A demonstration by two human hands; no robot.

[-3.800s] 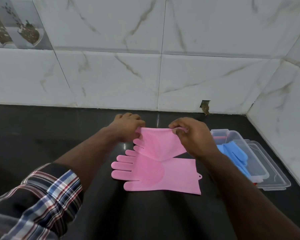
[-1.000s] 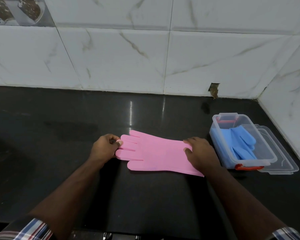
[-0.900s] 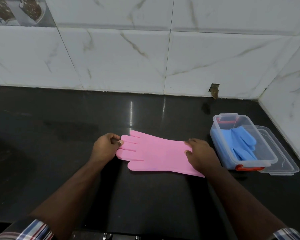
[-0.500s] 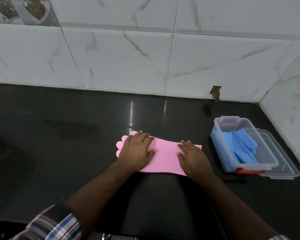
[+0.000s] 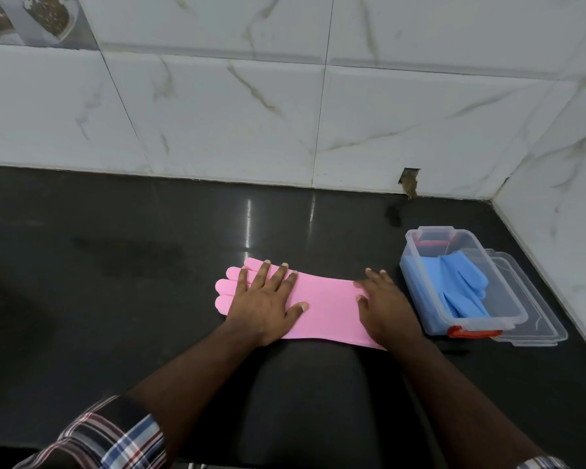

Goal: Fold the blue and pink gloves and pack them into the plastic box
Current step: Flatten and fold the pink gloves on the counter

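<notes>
The pink gloves [image 5: 325, 309] lie stacked flat on the black counter [image 5: 115, 282], fingers pointing left. My left hand [image 5: 268, 299] presses flat on the finger end with straight, spread fingers. My right hand [image 5: 383, 306] presses flat on the cuff end. To the right stands the clear plastic box [image 5: 416, 282] with red latches. Folded blue gloves [image 5: 460, 286] lie inside it.
The box's clear lid [image 5: 535, 319] lies under and right of the box, close to the right wall. White marble tiles [image 5: 285, 113] close off the back and right side. A chipped hole [image 5: 409, 181] shows at the base of the back wall.
Both pink gloves were laid one on the other. My left hand let go of the glove fingertips and now lies flat on them. My right hand stays on the cuff.
</notes>
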